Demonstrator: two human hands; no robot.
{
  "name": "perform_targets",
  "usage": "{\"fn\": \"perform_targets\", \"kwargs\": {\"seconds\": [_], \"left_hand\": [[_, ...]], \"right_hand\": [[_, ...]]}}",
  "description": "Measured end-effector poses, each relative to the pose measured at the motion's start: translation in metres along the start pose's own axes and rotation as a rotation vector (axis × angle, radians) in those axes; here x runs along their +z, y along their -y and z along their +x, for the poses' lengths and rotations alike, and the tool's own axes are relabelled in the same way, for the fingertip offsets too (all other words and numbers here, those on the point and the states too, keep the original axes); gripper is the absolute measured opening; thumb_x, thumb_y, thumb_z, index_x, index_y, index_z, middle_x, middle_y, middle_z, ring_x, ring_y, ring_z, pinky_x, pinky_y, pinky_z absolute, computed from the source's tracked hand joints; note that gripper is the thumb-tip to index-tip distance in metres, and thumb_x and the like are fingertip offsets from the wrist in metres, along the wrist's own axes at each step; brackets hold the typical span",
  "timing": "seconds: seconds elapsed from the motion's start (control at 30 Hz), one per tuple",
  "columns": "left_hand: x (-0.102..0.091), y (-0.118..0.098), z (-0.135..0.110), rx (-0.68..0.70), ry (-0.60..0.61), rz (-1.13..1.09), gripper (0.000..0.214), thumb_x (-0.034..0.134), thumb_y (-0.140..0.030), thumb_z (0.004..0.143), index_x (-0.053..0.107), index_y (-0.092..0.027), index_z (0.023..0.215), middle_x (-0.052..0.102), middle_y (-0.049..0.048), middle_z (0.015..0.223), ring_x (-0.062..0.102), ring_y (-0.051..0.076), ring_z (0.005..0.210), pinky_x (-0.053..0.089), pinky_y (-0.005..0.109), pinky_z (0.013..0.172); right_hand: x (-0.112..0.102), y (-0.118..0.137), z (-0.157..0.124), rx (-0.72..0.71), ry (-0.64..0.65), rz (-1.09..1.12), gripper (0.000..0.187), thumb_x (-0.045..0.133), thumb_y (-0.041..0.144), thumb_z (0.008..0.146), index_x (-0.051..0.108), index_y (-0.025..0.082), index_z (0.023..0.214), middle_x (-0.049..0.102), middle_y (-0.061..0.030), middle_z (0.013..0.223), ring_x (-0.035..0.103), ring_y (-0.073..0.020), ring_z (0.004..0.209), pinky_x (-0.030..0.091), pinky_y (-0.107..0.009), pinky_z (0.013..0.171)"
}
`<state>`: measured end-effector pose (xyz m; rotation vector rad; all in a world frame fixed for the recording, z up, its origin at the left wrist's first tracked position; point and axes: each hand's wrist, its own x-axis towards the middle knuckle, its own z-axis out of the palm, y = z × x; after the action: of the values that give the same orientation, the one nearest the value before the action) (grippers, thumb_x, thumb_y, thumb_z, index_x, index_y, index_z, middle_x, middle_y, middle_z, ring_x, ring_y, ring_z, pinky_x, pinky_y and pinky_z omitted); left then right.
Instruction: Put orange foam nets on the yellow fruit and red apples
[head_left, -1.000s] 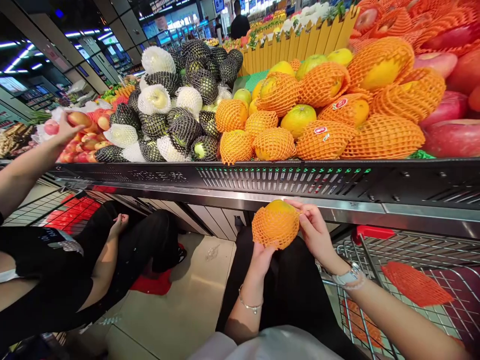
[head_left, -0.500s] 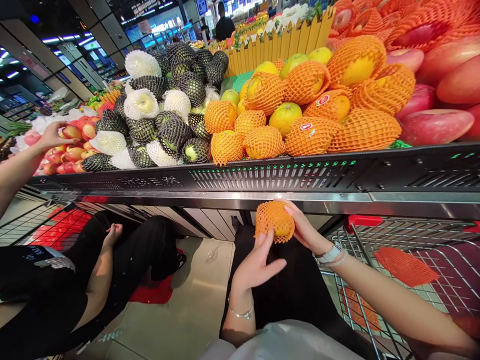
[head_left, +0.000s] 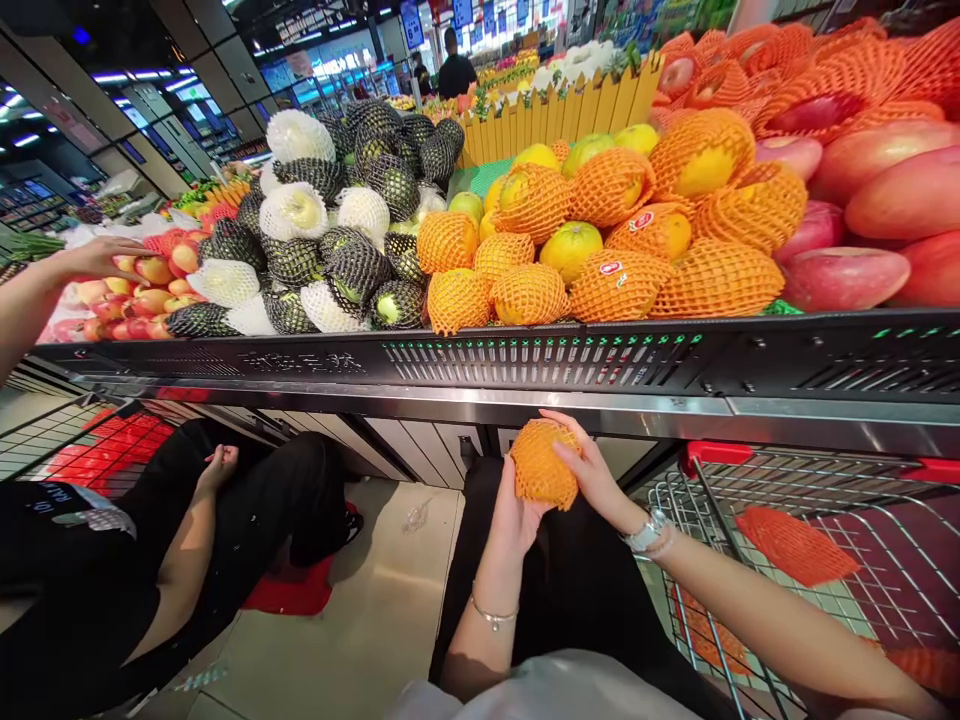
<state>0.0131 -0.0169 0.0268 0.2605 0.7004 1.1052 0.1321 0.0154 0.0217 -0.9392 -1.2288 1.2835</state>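
Observation:
A round orange fruit in an orange foam net (head_left: 541, 463) is held between both my hands just below the front edge of the display shelf (head_left: 570, 360). My left hand (head_left: 513, 515) cups it from below and behind. My right hand (head_left: 592, 472) wraps its right side, fingers curled over the net. On the shelf above lie several more netted oranges (head_left: 529, 292) and bare yellow-green ones (head_left: 569, 247).
A shopping cart (head_left: 795, 520) with loose orange nets (head_left: 796, 544) stands at my right. Black and white netted fruit (head_left: 352, 265) and red apples (head_left: 844, 277) flank the oranges. At the left another person in black reaches a hand (head_left: 101, 257) to the peaches (head_left: 150, 285).
My left hand, open below the fruit half a second ago, has come back up against the netted orange. The other person's hand has lowered onto the peaches.

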Motion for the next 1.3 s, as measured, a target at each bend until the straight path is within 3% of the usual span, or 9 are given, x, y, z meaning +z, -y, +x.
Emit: {"fn": "perform_targets", "kwargs": {"seconds": [0.13, 0.27, 0.43, 0.6, 0.73, 0.9, 1.03, 1.2, 1.3], "left_hand": [[-0.001, -0.003, -0.004, 0.333, -0.081, 0.052, 0.058, 0.064, -0.050, 0.080, 0.050, -0.022, 0.129, 0.054, 0.0119, 0.136, 0.050, 0.029, 0.127, 0.042, 0.040, 0.106], [0.000, -0.001, -0.010, 0.679, -0.136, 0.276, 0.068, 0.069, -0.045, 0.077, 0.041, -0.032, 0.138, 0.036, 0.0044, 0.152, 0.035, 0.027, 0.138, 0.034, 0.036, 0.112], [0.004, -0.012, -0.019, 0.725, 0.167, 0.288, 0.072, 0.042, -0.073, 0.080, 0.031, -0.041, 0.144, 0.020, -0.0044, 0.158, 0.015, 0.024, 0.147, 0.023, 0.038, 0.118], [-0.006, -0.033, -0.013, 0.791, 0.145, 0.338, 0.067, 0.043, -0.064, 0.086, 0.024, -0.043, 0.146, 0.029, -0.0024, 0.155, 0.018, 0.022, 0.146, 0.014, 0.039, 0.119], [-0.020, -0.043, 0.003, 0.726, 0.056, 0.376, 0.071, 0.052, -0.059, 0.084, 0.031, -0.032, 0.146, 0.045, 0.0062, 0.146, 0.031, 0.023, 0.141, 0.016, 0.038, 0.119], [-0.035, -0.047, 0.018, 0.683, -0.034, 0.427, 0.068, 0.060, -0.055, 0.079, 0.044, -0.023, 0.137, 0.056, 0.0123, 0.135, 0.042, 0.026, 0.134, 0.022, 0.040, 0.116], [-0.051, -0.053, 0.025, 0.688, -0.058, 0.456, 0.059, 0.061, -0.051, 0.080, 0.050, -0.023, 0.131, 0.059, 0.0118, 0.132, 0.045, 0.026, 0.131, 0.023, 0.041, 0.115], [-0.063, -0.065, 0.035, 0.747, -0.108, 0.449, 0.055, 0.062, -0.052, 0.077, 0.057, -0.020, 0.122, 0.066, 0.0118, 0.119, 0.054, 0.026, 0.121, 0.028, 0.039, 0.112], [-0.067, -0.064, 0.039, 0.717, -0.076, 0.436, 0.054, 0.061, -0.052, 0.079, 0.058, -0.020, 0.121, 0.067, 0.0110, 0.117, 0.057, 0.025, 0.117, 0.032, 0.038, 0.108]], "right_hand": [[0.005, 0.006, -0.007, -0.160, -0.003, -0.225, 0.068, 0.056, 0.045, 0.088, 0.024, 0.027, 0.145, 0.027, -0.0109, 0.151, 0.030, -0.0256, 0.139, 0.023, -0.053, 0.116], [0.027, 0.005, -0.016, -0.110, 0.091, -0.091, 0.084, 0.060, 0.056, 0.081, 0.015, 0.026, 0.146, 0.029, -0.0142, 0.150, 0.034, -0.0275, 0.138, 0.034, -0.050, 0.112], [0.025, 0.017, -0.010, -0.152, -0.088, -0.064, 0.087, 0.065, 0.065, 0.072, 0.025, 0.025, 0.138, 0.044, -0.0161, 0.137, 0.050, -0.0300, 0.125, 0.045, -0.050, 0.104], [-0.014, 0.118, 0.041, -0.657, -0.431, -0.492, 0.085, 0.077, 0.049, 0.069, 0.035, 0.023, 0.138, 0.038, -0.0128, 0.141, 0.037, -0.0310, 0.134, 0.028, -0.052, 0.114], [-0.051, 0.224, 0.139, -0.993, -0.537, -0.836, 0.088, 0.075, 0.039, 0.072, 0.030, 0.012, 0.143, 0.036, -0.0141, 0.144, 0.033, -0.0281, 0.136, 0.023, -0.044, 0.115], [-0.112, 0.264, 0.283, -0.754, -0.574, -0.918, 0.042, 0.061, 0.041, 0.068, 0.057, 0.005, 0.090, 0.030, -0.0248, 0.143, 0.024, -0.0316, 0.139, 0.034, -0.040, 0.099], [-0.152, 0.242, 0.347, -0.659, -0.529, -0.771, 0.032, 0.052, 0.029, 0.073, 0.033, 0.020, 0.049, 0.041, -0.0254, 0.141, 0.023, -0.0274, 0.141, 0.037, -0.038, 0.095], [-0.158, 0.265, 0.332, -0.411, -0.259, -0.878, 0.041, 0.032, 0.029, 0.078, 0.035, 0.017, 0.039, 0.058, -0.0163, 0.126, 0.038, -0.0199, 0.132, 0.041, -0.032, 0.085], [-0.149, 0.284, 0.258, -0.372, -0.417, -1.043, 0.030, 0.047, 0.031, 0.075, 0.048, 0.015, 0.049, 0.049, -0.0156, 0.137, 0.037, -0.0200, 0.135, 0.033, -0.036, 0.097]]}}
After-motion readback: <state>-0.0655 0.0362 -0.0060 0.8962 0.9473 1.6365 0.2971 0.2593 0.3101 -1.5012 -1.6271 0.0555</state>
